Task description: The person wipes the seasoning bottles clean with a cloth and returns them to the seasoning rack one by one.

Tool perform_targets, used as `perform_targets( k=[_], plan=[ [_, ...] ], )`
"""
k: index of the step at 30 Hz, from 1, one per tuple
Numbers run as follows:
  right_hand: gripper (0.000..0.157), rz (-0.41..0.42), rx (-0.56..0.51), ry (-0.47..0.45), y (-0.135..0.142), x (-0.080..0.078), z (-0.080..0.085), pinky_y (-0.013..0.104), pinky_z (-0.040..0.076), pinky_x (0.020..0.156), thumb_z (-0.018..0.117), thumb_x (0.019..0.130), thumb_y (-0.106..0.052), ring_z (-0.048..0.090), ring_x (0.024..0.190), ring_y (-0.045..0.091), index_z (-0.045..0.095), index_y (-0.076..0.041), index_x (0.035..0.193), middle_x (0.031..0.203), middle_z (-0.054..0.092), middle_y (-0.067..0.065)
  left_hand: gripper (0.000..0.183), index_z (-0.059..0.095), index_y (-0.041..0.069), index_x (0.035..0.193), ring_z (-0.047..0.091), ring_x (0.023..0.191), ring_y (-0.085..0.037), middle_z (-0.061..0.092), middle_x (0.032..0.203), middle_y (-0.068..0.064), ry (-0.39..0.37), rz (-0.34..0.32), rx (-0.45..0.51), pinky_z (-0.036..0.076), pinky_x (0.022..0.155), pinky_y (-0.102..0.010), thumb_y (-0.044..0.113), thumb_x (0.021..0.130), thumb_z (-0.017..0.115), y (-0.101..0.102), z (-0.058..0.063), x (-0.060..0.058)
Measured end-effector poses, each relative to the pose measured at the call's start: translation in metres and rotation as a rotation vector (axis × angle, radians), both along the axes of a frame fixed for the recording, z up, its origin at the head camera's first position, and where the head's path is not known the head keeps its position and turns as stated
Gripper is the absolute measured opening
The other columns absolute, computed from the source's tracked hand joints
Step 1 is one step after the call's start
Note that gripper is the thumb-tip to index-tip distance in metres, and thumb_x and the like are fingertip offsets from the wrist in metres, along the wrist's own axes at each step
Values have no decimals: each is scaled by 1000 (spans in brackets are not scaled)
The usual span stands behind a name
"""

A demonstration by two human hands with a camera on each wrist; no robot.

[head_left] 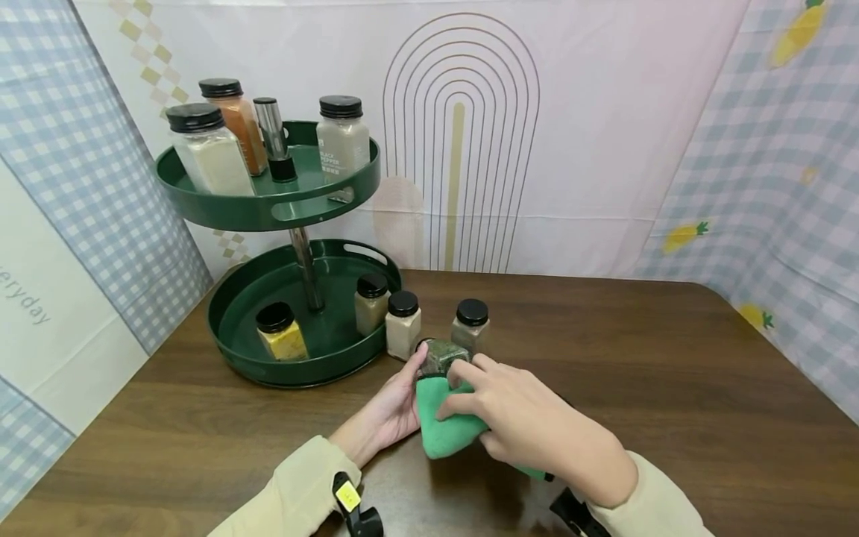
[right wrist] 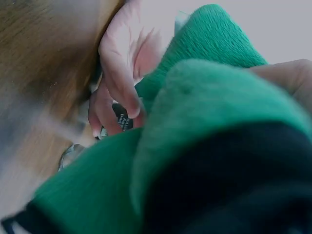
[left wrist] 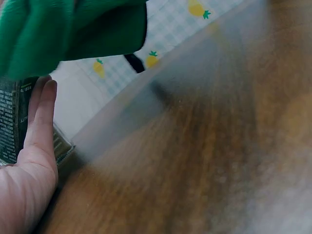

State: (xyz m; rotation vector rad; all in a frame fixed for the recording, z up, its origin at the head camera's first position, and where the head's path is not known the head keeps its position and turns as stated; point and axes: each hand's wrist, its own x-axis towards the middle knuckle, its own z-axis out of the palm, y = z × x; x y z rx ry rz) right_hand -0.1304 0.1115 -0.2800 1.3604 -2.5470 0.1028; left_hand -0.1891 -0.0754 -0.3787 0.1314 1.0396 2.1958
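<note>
A small glass spice jar (head_left: 444, 355) with dark green flakes inside lies tilted in my left hand (head_left: 392, 410), thumb along its near side and fingers behind it. My right hand (head_left: 517, 406) grips a green cloth (head_left: 448, 429) with a dark edge, its fingers bent over the cloth at the jar's near end. In the left wrist view the cloth (left wrist: 83, 34) drapes over the top of the labelled jar (left wrist: 9, 119). Folds of cloth (right wrist: 209, 97) cover most of the right wrist view, with the left hand (right wrist: 124, 58) curled round the jar behind them.
A green two-tier round tray (head_left: 268, 373) stands at left. Its upper tier (head_left: 268, 216) carries several tall jars and a silver cylinder; the lower one holds a yellow spice jar (head_left: 282, 343) and another jar (head_left: 371, 307). Two black-lidded jars (head_left: 403, 332) (head_left: 471, 328) stand just beyond my hands.
</note>
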Motion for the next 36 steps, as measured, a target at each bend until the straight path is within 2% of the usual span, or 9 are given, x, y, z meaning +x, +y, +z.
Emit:
perform_targets(
  k=[5,9,12,16,18,21,31,36],
  plan=[
    [46,-13,72,-78,3,1,0,20,39,56,62,67,7,46,79,11,70,-29,95,92,51,-7,46,39,8,118,62,95,-6,58,106,0,-10,51,95,51,85,-21,50,96,37,4,-1,0],
    [51,7,-2,-100,8,2,7,21,43,60,58,67,7,48,85,10,69,-30,101,98,53,-7,47,47,10,110,63,92,-7,62,101,1,-2,39,53,52,83,-23,53,95,37,5,-1,0],
    [57,12,-135,-12,12,3,13,25,48,64,58,63,7,51,93,10,68,-31,105,105,55,-5,47,49,12,111,64,92,-8,64,99,3,19,19,27,53,82,-26,54,96,33,6,-1,0],
    [59,-69,-250,170,14,0,16,30,51,61,62,59,9,54,95,16,69,-28,105,106,55,0,56,36,11,135,62,102,-11,62,112,0,17,6,67,51,88,-27,51,97,34,6,0,-2],
    [57,-117,-244,205,14,-3,14,30,51,58,64,59,10,53,93,17,69,-26,103,103,55,1,64,27,9,142,62,105,-13,61,117,-3,-1,7,83,50,90,-27,51,96,38,5,0,-2],
    [53,-142,-209,189,12,-6,8,30,51,57,66,60,9,53,90,17,69,-25,101,101,54,1,68,24,7,143,63,104,-14,62,115,-4,-22,15,83,51,89,-27,51,95,40,6,0,-2],
    [52,-110,-108,80,12,-6,7,28,48,61,61,60,10,51,88,16,68,-25,97,100,52,-1,52,38,5,120,65,95,-11,64,103,-3,-9,28,70,52,85,-25,51,97,33,3,1,-1],
    [51,-106,-74,44,11,-6,6,28,47,58,59,61,10,50,89,16,68,-26,95,101,53,-2,52,37,5,120,65,97,-11,65,103,-3,-16,29,95,51,87,-24,51,97,35,1,1,-1]
  ],
)
